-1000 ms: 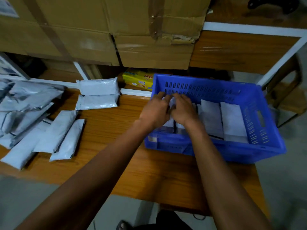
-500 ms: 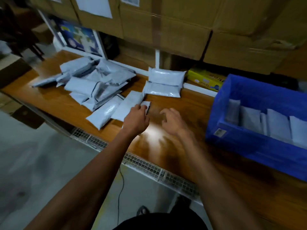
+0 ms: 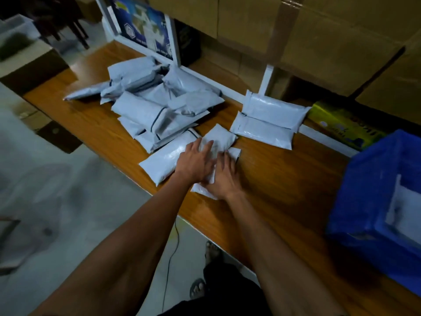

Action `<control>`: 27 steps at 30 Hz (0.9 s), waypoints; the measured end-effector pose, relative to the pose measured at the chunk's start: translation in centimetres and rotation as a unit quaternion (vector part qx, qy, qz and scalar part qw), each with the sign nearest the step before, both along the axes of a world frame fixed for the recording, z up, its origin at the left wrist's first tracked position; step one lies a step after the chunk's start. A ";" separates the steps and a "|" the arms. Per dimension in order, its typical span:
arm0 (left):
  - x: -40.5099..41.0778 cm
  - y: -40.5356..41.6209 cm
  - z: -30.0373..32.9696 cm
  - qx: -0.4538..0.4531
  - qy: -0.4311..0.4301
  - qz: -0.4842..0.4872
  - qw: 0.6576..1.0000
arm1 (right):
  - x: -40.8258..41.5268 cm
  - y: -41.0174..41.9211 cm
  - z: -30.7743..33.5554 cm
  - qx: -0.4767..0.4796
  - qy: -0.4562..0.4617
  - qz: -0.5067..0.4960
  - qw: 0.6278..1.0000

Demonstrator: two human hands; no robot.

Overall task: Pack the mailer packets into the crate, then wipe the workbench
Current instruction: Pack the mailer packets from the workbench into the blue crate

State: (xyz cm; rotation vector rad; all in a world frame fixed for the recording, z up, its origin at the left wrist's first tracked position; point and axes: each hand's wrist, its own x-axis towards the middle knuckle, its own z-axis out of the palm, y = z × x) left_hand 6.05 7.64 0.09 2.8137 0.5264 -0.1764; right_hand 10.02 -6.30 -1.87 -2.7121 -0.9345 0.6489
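Both my hands rest on grey mailer packets near the front edge of the wooden workbench (image 3: 284, 179). My left hand (image 3: 196, 161) lies flat, fingers spread, across a long packet (image 3: 159, 164) and a shorter packet (image 3: 219, 139). My right hand (image 3: 224, 179) lies over a third packet (image 3: 201, 189) that peeks out beneath it. Neither hand has closed a grip. A loose pile of packets (image 3: 155, 103) sits behind, and two stacked packets (image 3: 271, 119) lie by the white frame. The blue crate (image 3: 360, 201) stands at the right with packets (image 3: 403, 201) inside.
Large cardboard boxes (image 3: 319, 30) overhang the back of the bench. A yellow box (image 3: 346, 126) lies behind the crate. A blue poster (image 3: 145, 26) stands at the back left. Below the bench edge are grey floor, a dark cable (image 3: 170, 258) and my sandalled foot (image 3: 211, 249).
My hands left the crate, swung left across the bench and landed on the packets near the front edge. The view turned left with them, so the crate now sits at the right edge.
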 end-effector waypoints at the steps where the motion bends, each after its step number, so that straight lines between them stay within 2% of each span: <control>1: 1.0 0.3 -0.4 0.003 0.008 -0.013 1.000 | 0.6 0.3 -0.8 -0.003 0.000 -0.006 1.000; 7: 5.3 0.8 -2.6 0.042 0.016 -0.029 0.999 | 5.1 -1.5 -3.7 0.034 -0.047 -0.020 0.998; 11: 5.7 -0.7 -2.7 0.078 0.015 -0.010 0.997 | 7.5 -4.3 -3.4 0.046 -0.081 -0.013 0.996; 14: 5.9 -1.9 -2.7 0.104 0.012 0.005 0.994 | 8.4 -5.2 -2.7 0.057 -0.106 -0.055 0.991; 17: 6.9 -2.6 -3.4 0.057 0.014 0.017 0.998 | 8.4 -5.1 -2.2 0.051 -0.111 -0.094 0.988; 20: 7.3 -3.1 -4.7 0.004 0.037 0.009 0.999 | 8.0 -5.0 -2.9 0.055 -0.107 -0.079 0.990; 23: 6.8 -3.5 -4.8 0.012 0.040 -0.008 0.999 | 8.1 -5.3 -3.7 0.037 -0.122 -0.063 0.990; 27: 5.6 -4.5 -4.0 0.023 0.047 -0.017 0.998 | 7.7 -6.1 -2.9 -0.016 -0.116 -0.107 0.987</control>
